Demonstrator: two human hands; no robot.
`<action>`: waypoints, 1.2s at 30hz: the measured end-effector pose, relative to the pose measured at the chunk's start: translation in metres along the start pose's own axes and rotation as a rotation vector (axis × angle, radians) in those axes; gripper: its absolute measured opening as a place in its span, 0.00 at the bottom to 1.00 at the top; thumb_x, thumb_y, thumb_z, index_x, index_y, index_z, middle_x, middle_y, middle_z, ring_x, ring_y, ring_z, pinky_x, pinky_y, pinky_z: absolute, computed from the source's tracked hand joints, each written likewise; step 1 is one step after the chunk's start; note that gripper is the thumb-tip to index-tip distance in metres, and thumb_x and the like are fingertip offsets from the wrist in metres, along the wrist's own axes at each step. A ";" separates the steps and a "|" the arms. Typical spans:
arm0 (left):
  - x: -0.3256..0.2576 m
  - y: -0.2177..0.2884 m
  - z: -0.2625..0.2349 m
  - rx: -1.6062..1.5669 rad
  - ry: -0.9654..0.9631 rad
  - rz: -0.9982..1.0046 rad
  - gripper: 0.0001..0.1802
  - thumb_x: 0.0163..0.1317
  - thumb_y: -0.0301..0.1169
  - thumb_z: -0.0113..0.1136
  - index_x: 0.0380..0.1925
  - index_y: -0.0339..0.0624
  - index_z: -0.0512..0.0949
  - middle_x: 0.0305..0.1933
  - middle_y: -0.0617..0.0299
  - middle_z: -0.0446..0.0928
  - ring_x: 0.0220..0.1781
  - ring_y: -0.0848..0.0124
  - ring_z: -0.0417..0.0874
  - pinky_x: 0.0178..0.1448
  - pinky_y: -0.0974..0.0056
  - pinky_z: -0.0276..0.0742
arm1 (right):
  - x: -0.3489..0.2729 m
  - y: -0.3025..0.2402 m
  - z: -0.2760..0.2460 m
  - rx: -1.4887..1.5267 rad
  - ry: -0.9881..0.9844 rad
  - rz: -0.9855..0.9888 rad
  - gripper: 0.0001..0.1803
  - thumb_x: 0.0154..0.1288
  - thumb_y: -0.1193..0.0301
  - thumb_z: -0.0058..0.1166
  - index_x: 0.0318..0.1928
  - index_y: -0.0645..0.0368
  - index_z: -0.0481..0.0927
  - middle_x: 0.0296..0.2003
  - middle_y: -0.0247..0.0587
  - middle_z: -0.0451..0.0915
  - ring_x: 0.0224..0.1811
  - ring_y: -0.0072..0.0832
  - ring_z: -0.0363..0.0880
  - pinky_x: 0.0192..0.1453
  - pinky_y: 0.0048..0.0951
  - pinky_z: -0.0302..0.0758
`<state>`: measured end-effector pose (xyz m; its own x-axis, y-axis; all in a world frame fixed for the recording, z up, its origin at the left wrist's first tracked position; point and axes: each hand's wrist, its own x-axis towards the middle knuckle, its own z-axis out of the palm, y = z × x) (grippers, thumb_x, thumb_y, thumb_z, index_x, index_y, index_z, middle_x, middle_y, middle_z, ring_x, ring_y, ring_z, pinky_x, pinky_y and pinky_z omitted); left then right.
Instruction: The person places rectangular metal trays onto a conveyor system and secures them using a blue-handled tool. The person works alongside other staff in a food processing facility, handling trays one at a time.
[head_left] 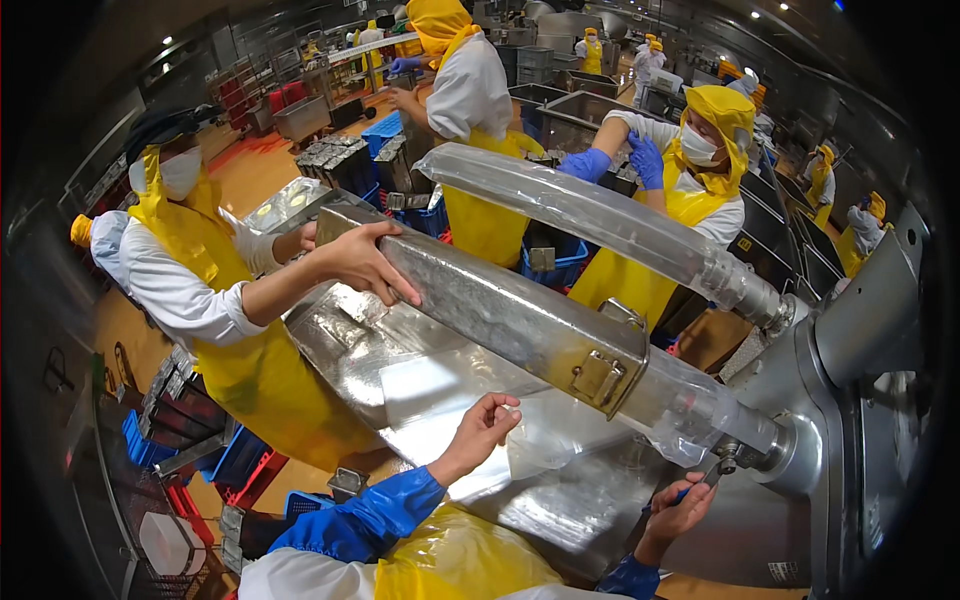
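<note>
My left hand (485, 432) hovers over the metal table, fingers curled together and nothing visible in them. Wrapped round the valve lever (712, 472) below the lower filling nozzle (755, 437) is my right hand (682, 510). A long metal mould (500, 300) with latches at its near end lies tilted in front of me. Clear plastic film (672, 400) runs from its open end onto that nozzle. A co-worker's hand (365, 262) steadies the mould's far end. Above it, a long clear plastic bag (580, 205) hangs from the upper nozzle (775, 305).
The shiny metal table (440, 385) spreads under the mould. The grey machine body (810, 400) stands at the right. Co-workers in yellow aprons (270, 390) stand left and opposite. Blue crates (560, 262) and stacked metal moulds (335, 160) are behind them.
</note>
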<state>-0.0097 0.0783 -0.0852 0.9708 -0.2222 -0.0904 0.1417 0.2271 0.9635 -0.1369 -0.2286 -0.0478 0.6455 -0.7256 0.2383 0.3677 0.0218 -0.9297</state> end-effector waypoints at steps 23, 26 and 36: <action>0.007 0.002 0.033 0.075 -0.079 0.031 0.29 0.69 0.31 0.68 0.65 0.38 0.67 0.32 0.70 0.70 0.30 0.81 0.71 0.36 0.72 0.71 | 0.003 -0.001 -0.011 0.052 -0.123 -0.020 0.27 0.82 0.46 0.41 0.48 0.63 0.67 0.18 0.34 0.65 0.13 0.19 0.62 0.17 0.23 0.64; 0.015 0.012 0.042 0.122 -0.059 0.180 0.35 0.67 0.28 0.70 0.68 0.38 0.61 0.37 0.69 0.67 0.38 0.81 0.69 0.42 0.72 0.70 | 0.012 -0.022 -0.013 -0.176 -0.257 0.098 0.20 0.82 0.58 0.47 0.53 0.66 0.70 0.28 0.38 0.74 0.32 0.25 0.78 0.45 0.31 0.78; 0.002 0.043 0.142 0.330 -0.473 0.265 0.22 0.63 0.34 0.72 0.49 0.34 0.75 0.41 0.60 0.68 0.39 0.71 0.69 0.42 0.68 0.69 | 0.002 -0.017 -0.009 0.145 -0.111 0.129 0.06 0.80 0.72 0.51 0.50 0.57 0.69 0.27 0.30 0.68 0.24 0.18 0.66 0.29 0.23 0.70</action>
<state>-0.0295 -0.0467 -0.0085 0.7634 -0.6108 0.2101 -0.2320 0.0443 0.9717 -0.1479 -0.2371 -0.0345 0.7599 -0.6308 0.1571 0.3650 0.2141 -0.9061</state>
